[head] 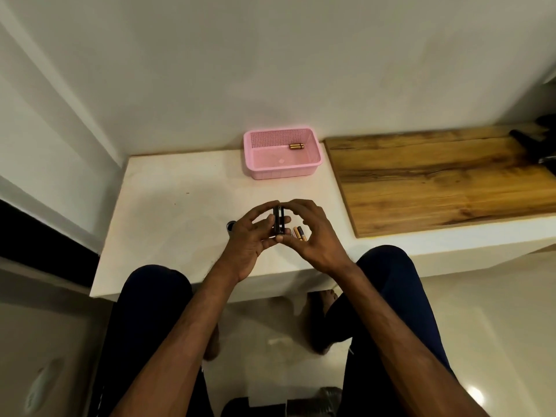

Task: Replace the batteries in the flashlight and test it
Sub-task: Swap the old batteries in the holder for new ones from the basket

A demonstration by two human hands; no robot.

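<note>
Entry: seated at the white counter (180,206), knees below its front edge.

Task item: black holder (278,221), a slim oblong flashlight part (it looks like the battery carrier, though I cannot tell for certain). Its long axis runs away from me, near end towards my lap, far end towards the wall, tilted only slightly. It is lifted off the counter, above the front middle of it.

Left grip (252,237): fingers curled in from the left, wrapped under and around the holder's side, thumb up at the far end. Narrow, and holding the holder.

Right grip (314,233): forefinger arched over to the far end, thumb at the near end, pinching the holder lengthwise. The remaining fingers are curved and touch nothing that I can see.

Loose batteries (299,232): gold and black, lying together on the counter just beside the holder, seen through the arch of my right grip. Exact count unclear.

Dark round object (231,226): on the counter, mostly hidden behind my left grip.

Pink basket (279,173): at the back of the counter against the wall. One gold battery (296,146) lies inside, crosswise, near its far wall.

Wooden board (436,182): to the right of the basket.
</note>
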